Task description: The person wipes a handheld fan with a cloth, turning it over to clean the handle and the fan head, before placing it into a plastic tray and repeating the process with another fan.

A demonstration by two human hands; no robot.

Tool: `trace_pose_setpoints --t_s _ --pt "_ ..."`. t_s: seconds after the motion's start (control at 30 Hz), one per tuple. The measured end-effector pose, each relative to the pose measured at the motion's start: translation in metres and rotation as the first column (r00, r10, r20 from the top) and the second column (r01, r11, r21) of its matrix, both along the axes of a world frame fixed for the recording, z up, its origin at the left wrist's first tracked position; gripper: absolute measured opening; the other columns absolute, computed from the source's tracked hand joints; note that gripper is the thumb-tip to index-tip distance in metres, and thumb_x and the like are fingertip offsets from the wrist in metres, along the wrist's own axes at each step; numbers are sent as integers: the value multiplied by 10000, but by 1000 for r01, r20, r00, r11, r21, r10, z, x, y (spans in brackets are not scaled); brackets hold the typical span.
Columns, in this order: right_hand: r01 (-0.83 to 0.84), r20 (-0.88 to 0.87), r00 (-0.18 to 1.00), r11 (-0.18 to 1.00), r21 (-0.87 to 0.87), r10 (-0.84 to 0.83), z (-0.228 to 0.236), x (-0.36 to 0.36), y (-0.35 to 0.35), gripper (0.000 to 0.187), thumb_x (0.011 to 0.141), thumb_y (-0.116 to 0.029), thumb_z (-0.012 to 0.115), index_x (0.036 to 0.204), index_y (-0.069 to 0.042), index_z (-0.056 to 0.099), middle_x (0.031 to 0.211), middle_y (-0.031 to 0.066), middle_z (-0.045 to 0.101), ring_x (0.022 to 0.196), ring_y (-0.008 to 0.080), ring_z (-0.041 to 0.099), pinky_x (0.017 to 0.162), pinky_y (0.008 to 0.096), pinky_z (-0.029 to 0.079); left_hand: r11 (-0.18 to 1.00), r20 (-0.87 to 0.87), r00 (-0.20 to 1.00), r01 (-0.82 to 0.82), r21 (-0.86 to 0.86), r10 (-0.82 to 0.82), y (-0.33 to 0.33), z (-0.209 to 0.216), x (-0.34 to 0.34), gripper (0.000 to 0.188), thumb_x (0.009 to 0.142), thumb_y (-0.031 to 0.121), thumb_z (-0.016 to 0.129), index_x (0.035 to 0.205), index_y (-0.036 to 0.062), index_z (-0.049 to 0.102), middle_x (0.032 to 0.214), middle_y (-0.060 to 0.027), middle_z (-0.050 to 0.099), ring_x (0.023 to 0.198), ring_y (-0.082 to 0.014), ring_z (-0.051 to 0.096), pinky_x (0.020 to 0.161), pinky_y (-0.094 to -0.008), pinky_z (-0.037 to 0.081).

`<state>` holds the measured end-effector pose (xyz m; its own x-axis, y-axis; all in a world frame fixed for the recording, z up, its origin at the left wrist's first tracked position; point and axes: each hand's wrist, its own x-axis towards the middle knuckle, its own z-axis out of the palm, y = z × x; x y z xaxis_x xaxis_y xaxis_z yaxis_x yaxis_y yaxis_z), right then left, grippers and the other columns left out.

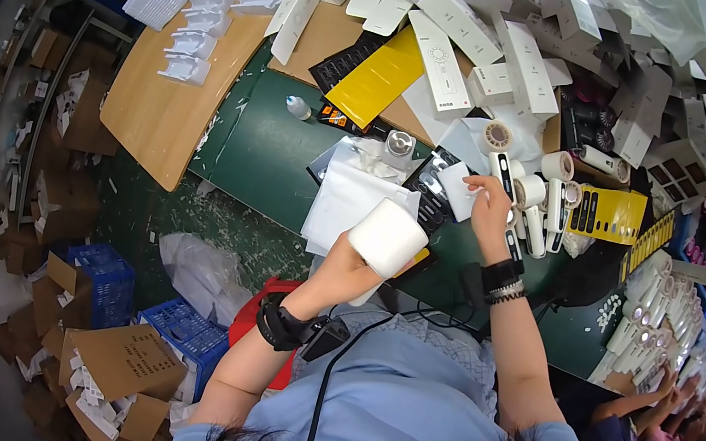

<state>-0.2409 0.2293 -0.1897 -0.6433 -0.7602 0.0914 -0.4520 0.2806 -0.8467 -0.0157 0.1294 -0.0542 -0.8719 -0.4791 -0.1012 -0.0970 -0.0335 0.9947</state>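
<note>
My left hand [346,268] is wrapped round a white handheld fan [388,238], whose smooth cylindrical head faces up and right. A bit of its white handle shows below the hand. My right hand [491,217] pinches the edge of a small white flat piece [455,190] over a black tray of dark parts [433,198]. Just right of that hand lies a cluster of white fans with beige round grilles [530,191]. White sheets [348,196] lie on the green table between my hands and the clear-topped round part [399,145].
White boxes [440,62] heap across the far side. A yellow sheet [378,75] and a small bottle [298,108] lie nearer. White moulded trays [190,44] line a wooden board at left. More fans [641,330] stand at right, near other people. Blue crates [185,328] and cartons [126,362] sit below left.
</note>
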Motion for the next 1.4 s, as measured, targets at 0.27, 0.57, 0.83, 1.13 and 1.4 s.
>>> trace_pose_setpoints --t_s 0.27,0.57,0.83,1.13,1.4 --pt "151 -364 931 932 330 -22 -28 11 -4 266 720 -134 634 977 -69 609 981 112 558 1020 289 511 801 388 468 971 45 998 42 235 -54 -3 -2 5 523 719 188 756 1147 -5 525 1036 -72 598 950 -141 554 825 -298 445" --pt "-201 16 977 947 -252 212 122 44 13 442 690 -81 604 1132 -80 619 1041 153 547 889 285 553 798 335 447 970 -13 998 -62 236 67 -8 0 13 666 743 357 732 1216 -22 458 1108 -89 556 1003 -163 526 877 -304 415" --pt "-331 -451 874 901 -279 181 190 73 9 495 596 -51 588 1081 -115 666 975 156 511 789 249 557 660 303 475 978 -123 987 -83 190 108 -2 27 -8 782 751 509 689 1243 -38 423 1115 -90 557 1019 -158 526 873 -293 419" --pt "-306 -465 874 904 -300 141 199 73 4 469 582 -38 597 1035 -120 690 938 135 494 713 229 539 610 290 467 979 -156 984 -49 199 81 1 30 -10 863 745 595 641 1271 -41 389 1140 -96 549 1052 -153 518 866 -292 427" --pt "-263 -429 897 907 -328 105 207 77 8 462 571 -39 602 1016 -117 696 914 132 509 730 231 544 614 289 467 991 -148 985 -79 109 94 5 39 -15 899 729 622 634 1272 -51 391 1148 -114 554 1051 -177 532 867 -316 435"
